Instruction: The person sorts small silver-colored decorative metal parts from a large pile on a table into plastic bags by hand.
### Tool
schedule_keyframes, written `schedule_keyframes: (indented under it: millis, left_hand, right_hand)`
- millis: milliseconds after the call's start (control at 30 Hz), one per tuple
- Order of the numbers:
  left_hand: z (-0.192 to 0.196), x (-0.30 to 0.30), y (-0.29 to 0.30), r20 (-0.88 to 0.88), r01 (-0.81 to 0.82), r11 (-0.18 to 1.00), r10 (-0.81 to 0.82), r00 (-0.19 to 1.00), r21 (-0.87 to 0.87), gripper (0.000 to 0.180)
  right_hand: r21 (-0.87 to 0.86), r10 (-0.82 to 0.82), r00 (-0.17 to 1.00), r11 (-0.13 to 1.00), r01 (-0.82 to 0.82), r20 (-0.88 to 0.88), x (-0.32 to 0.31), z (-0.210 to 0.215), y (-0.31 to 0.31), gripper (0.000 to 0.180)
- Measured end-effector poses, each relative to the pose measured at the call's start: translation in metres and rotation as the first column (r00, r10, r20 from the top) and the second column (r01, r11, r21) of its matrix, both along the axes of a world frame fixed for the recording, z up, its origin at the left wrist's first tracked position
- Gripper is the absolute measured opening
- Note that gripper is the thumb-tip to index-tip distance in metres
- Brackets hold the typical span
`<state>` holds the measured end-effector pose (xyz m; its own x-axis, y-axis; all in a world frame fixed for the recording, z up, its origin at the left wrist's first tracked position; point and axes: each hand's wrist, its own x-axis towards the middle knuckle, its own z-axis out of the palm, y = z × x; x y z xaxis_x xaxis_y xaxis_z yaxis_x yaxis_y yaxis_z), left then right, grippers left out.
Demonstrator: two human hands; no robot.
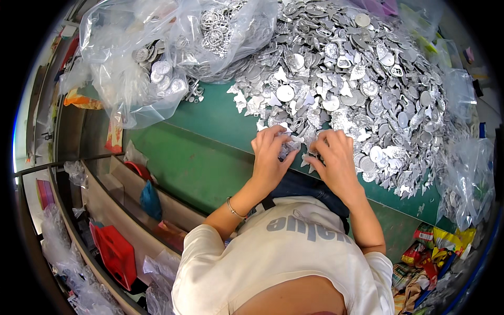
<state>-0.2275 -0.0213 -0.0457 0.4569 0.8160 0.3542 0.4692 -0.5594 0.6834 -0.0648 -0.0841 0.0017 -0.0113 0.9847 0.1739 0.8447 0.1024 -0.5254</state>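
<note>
A large heap of flat silver metal charms, in round, leaf and other shapes, spreads over the green tabletop. At the near edge of that heap, my left hand is curled around a few shiny silver charms. Beside it, my right hand has its fingers bent down, thumb and fingertips closing on a small silver charm. The two hands are a short way apart, fingertips facing each other. Exact shapes of the held pieces are partly hidden by the fingers.
Clear plastic bags with silver pieces stand at the back left. More clear bags hang along the right edge. Left of me are open wooden compartments with a red plastic piece. Colourful packets lie at the lower right.
</note>
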Motion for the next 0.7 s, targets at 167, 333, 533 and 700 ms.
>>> schedule_keyframes:
  millis: [167,333,533,700]
  left_hand:
    - [0.002,0.007,0.000,0.626,0.088,0.862,0.288,0.725,-0.499,0.032]
    - [0.022,-0.013,0.009,0.707,0.354,0.638,0.460,0.537,-0.684,0.022]
    - [0.011,-0.022,-0.008,0.082,0.006,0.995,0.002,0.997,-0.099,0.026]
    - [0.008,-0.022,-0.012,-0.122,0.042,0.996,-0.051,0.991,-0.078,0.040]
  right_hand:
    - [-0.076,0.166,0.978,0.985,-0.157,0.129,-0.001,-0.002,-0.013,0.027]
    - [-0.047,0.209,0.965,0.978,-0.205,0.157,0.004,-0.004,-0.017,0.025]
    - [0.006,0.203,0.964,0.978,-0.207,0.172,0.011,-0.009,-0.020,0.020]
    - [0.087,0.173,0.984,0.982,-0.170,-0.035,0.014,-0.016,-0.021,0.022]
